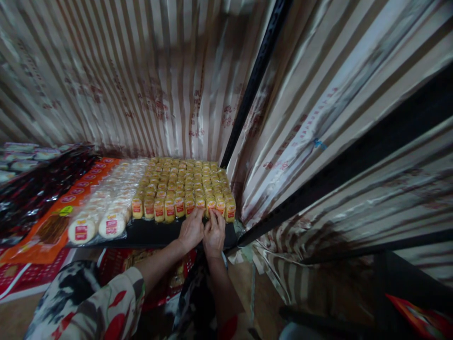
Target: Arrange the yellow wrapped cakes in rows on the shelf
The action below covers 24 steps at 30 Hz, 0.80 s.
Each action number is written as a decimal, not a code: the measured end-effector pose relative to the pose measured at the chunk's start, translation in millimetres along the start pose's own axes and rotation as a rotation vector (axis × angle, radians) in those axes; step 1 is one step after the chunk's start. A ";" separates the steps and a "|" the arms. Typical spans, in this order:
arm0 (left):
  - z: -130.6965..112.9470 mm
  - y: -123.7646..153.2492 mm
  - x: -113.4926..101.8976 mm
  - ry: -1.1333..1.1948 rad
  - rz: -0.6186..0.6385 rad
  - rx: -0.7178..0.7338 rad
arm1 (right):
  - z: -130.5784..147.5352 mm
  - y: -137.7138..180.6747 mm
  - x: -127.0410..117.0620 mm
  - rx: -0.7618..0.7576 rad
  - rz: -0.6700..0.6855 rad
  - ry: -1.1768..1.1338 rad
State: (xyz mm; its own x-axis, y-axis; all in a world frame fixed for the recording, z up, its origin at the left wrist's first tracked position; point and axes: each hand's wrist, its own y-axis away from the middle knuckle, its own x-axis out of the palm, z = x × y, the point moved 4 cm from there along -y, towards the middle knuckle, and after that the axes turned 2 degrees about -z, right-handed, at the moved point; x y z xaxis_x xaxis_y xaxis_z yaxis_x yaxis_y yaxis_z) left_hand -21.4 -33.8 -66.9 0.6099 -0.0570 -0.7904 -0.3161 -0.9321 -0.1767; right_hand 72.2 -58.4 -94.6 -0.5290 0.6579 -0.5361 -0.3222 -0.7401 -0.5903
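At front edge of black shelf (148, 234) — left hand (191, 230), right hand (214, 232) side by side, touching. Fingertips bunched on front-row yellow pack (211, 203); clamped or just resting, cannot tell. Pack upright, just ahead of fingers, right hand nearer — round white packs (111, 225) well left.

No readable text (red labels (159, 210) on the packets (184, 182) too blurred)

One head-worn camera looks forward and steeply down onto a shelf (148, 236) corner, close in. The left hand (191, 230) and right hand (214, 233) sit low at centre.
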 end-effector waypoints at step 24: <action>117.8 149.3 -0.3 0.085 0.340 -0.164 | 59.1 62.0 4.5 -0.271 0.379 -0.241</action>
State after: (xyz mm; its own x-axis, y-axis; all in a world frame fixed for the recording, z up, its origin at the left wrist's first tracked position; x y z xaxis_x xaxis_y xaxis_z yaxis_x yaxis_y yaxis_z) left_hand -154.4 -130.9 -162.1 0.5502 -0.3958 -0.7352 -0.3943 -0.8993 0.1891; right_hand 3.4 -109.5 -97.9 -0.7451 0.2761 -0.6071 0.1250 -0.8364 -0.5337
